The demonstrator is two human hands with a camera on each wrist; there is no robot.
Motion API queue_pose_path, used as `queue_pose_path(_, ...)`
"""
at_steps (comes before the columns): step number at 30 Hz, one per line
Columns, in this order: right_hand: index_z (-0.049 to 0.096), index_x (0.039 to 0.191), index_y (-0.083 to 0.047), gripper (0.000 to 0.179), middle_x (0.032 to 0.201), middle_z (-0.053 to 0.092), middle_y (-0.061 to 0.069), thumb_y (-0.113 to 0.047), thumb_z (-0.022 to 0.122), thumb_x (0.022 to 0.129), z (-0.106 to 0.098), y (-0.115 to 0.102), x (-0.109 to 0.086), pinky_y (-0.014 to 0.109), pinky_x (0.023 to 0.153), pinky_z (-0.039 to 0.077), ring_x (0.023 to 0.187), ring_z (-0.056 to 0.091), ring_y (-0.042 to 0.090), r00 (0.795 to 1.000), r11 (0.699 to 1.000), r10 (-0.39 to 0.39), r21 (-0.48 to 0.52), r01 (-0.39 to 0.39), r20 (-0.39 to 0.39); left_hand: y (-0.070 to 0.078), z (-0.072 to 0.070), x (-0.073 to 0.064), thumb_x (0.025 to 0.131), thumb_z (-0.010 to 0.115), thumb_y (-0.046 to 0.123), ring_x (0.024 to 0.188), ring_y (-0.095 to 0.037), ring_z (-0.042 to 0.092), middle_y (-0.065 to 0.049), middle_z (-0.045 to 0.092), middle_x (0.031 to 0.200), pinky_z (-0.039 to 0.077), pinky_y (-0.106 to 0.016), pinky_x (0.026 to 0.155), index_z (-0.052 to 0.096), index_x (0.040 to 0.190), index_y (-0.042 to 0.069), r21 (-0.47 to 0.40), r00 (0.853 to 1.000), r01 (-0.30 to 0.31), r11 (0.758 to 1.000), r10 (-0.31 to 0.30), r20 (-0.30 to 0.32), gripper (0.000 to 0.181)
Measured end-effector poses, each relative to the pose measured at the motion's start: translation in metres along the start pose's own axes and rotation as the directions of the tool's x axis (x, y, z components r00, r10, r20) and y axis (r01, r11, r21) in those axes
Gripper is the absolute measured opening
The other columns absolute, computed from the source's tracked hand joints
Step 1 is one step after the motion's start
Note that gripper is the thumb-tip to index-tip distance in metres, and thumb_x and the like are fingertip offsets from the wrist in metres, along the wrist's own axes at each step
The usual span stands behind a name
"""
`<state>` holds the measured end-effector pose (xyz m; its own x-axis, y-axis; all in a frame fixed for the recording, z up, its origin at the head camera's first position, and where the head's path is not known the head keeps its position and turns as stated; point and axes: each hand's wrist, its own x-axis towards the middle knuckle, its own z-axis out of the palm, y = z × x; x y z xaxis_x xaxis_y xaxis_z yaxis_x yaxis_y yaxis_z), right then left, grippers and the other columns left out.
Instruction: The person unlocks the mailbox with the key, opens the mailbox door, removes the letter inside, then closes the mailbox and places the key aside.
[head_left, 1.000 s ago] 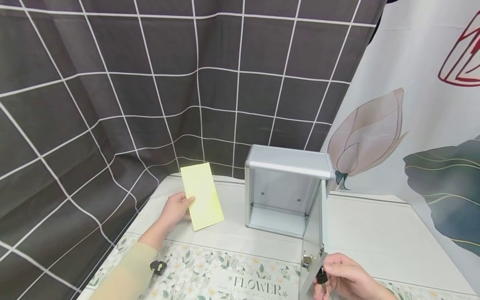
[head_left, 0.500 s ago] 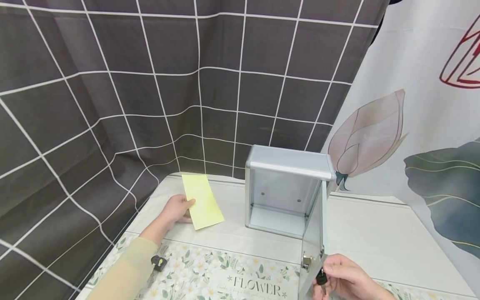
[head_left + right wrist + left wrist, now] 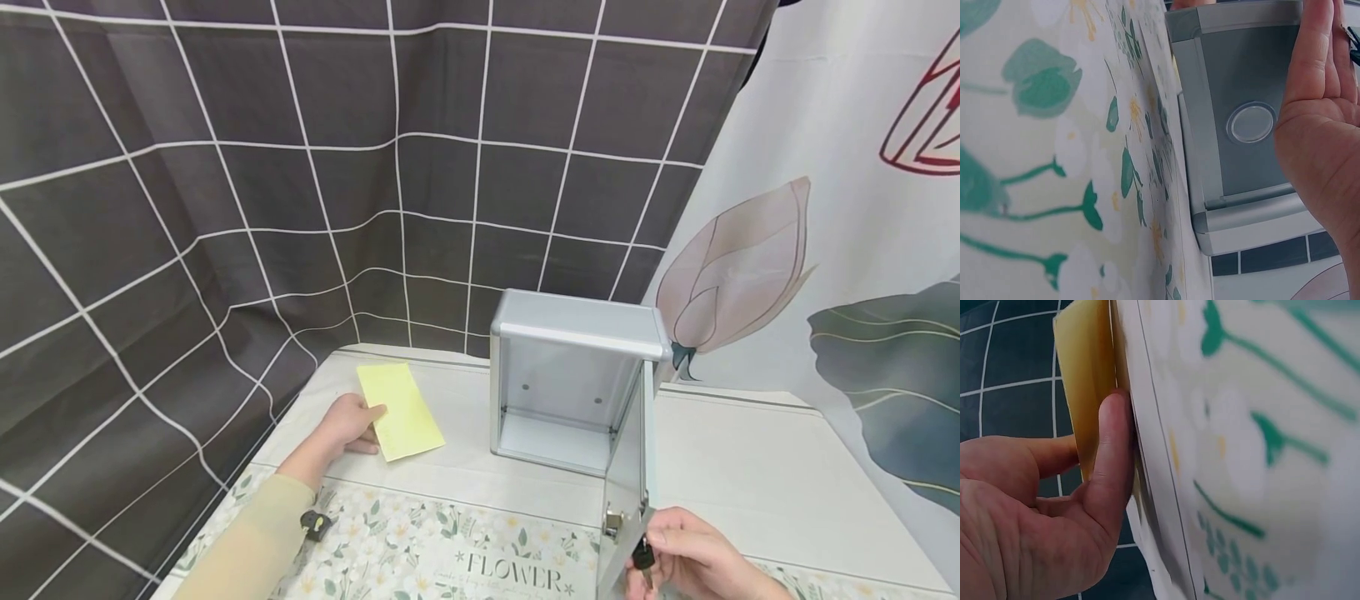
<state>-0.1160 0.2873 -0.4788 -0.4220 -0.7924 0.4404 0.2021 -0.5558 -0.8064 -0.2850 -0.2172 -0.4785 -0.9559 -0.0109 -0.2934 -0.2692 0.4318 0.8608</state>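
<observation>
Paper rectangle [image 3: 409, 423] in left hand [image 3: 349, 422]

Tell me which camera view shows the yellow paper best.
The head view: the yellow paper shows nearly whole, held by the left hand. The left wrist view cuts it off at the top; the right wrist view shows at most a yellow sliver.

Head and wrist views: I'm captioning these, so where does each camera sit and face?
Head: worn on the head, facing forward and down at the metal box; the left hand, left sleeve and right hand show.
Left wrist: on that wrist, facing the yellow paper; left hand shows.
Right wrist: on that wrist, facing the metal box's open door; right hand shows.
Shared: head and left wrist both show the yellow paper.
</observation>
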Motion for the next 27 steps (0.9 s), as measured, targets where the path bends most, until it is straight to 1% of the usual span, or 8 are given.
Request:
queue_pose_path(8,0.066,0.147,0.006,0.066,0.136,0.078,0.007,0.0,0.007,0.117,0.0,0.0,-0.001,0.027,0.104,0.061,0.12,0.076,0.014,1.0,1.0,-0.003,-0.005,0.003,-0.004,-0.002,-0.009,-0.003,0.113,0.063,0.021,0.071,-0.021,0.077,-0.021,0.074,0.09,0.07,-0.035,0.07,0.059,0.122,-0.016,0.008,1.0,0.029,1.0,-0.029,-0.003,0.038)
queue_pose_path(11,0.066,0.145,0.007,0.065,0.135,0.078,0.009,0.001,0.007,0.116,-0.001,0.0,-0.002,0.028,0.103,0.062,0.119,0.077,0.015,1.0,1.0,-0.007,-0.015,0.007,-0.004,-0.002,-0.012,-0.004,0.112,0.065,0.021,0.07,-0.02,0.076,-0.02,0.074,0.089,0.07,-0.035,0.069,0.061,0.119,-0.016,0.016,0.999,0.044,0.999,-0.044,-0.011,0.038)
queue_pose_path(14,0.066,0.145,0.008,0.065,0.135,0.078,0.008,0.002,0.007,0.116,-0.001,0.0,-0.003,0.029,0.102,0.062,0.118,0.077,0.014,1.0,1.0,-0.007,-0.03,0.007,-0.007,-0.003,-0.014,-0.007,0.112,0.065,0.021,0.069,-0.021,0.075,-0.02,0.074,0.087,0.07,-0.034,0.068,0.061,0.115,-0.016,0.035,0.999,0.04,0.999,-0.04,-0.01,0.037)
queue_pose_path(16,0.066,0.145,0.007,0.066,0.135,0.078,0.009,0.001,0.007,0.116,-0.002,0.0,-0.004,0.028,0.103,0.062,0.118,0.077,0.014,1.0,1.0,-0.001,-0.015,0.0,-0.011,-0.003,-0.015,-0.008,0.112,0.065,0.022,0.069,-0.021,0.076,-0.02,0.074,0.086,0.07,-0.034,0.067,0.061,0.114,-0.015,0.045,0.999,0.035,0.998,-0.034,-0.013,0.038)
queue_pose_path(17,0.066,0.145,0.007,0.065,0.135,0.078,0.01,0.001,0.007,0.116,-0.002,0.0,-0.004,0.028,0.103,0.062,0.118,0.077,0.015,1.0,1.0,0.003,-0.002,-0.003,-0.013,-0.003,-0.015,-0.008,0.112,0.065,0.022,0.069,-0.021,0.076,-0.02,0.074,0.086,0.07,-0.035,0.067,0.061,0.114,-0.015,0.05,0.999,0.03,0.998,-0.03,-0.014,0.038)
queue_pose_path(19,0.065,0.146,0.006,0.065,0.135,0.078,0.01,0.0,0.007,0.116,-0.003,0.001,-0.005,0.028,0.102,0.062,0.118,0.077,0.015,1.0,1.0,-0.001,-0.016,0.001,-0.009,-0.002,-0.014,-0.009,0.112,0.065,0.023,0.069,-0.021,0.076,-0.019,0.074,0.086,0.07,-0.034,0.067,0.062,0.114,-0.015,0.068,0.999,0.025,0.997,-0.023,-0.022,0.039)
queue_pose_path(23,0.064,0.145,0.01,0.063,0.135,0.078,0.012,0.0,0.008,0.117,-0.004,0.004,-0.005,0.03,0.101,0.063,0.118,0.077,0.016,1.0,0.999,-0.021,-0.029,0.021,0.006,0.004,-0.011,-0.011,0.112,0.065,0.025,0.068,-0.021,0.075,-0.018,0.073,0.086,0.069,-0.034,0.065,0.063,0.113,-0.013,0.083,0.999,0.015,0.996,-0.012,-0.034,0.038)
queue_pose_path(27,0.063,0.144,0.012,0.062,0.134,0.078,0.012,0.0,0.008,0.117,-0.005,0.004,-0.005,0.031,0.099,0.064,0.117,0.077,0.016,1.0,0.999,-0.029,-0.041,0.03,0.011,0.014,-0.004,-0.012,0.112,0.066,0.026,0.068,-0.021,0.073,-0.018,0.073,0.089,0.069,-0.034,0.064,0.064,0.114,-0.01,0.058,0.999,-0.017,0.998,0.019,-0.029,0.036)
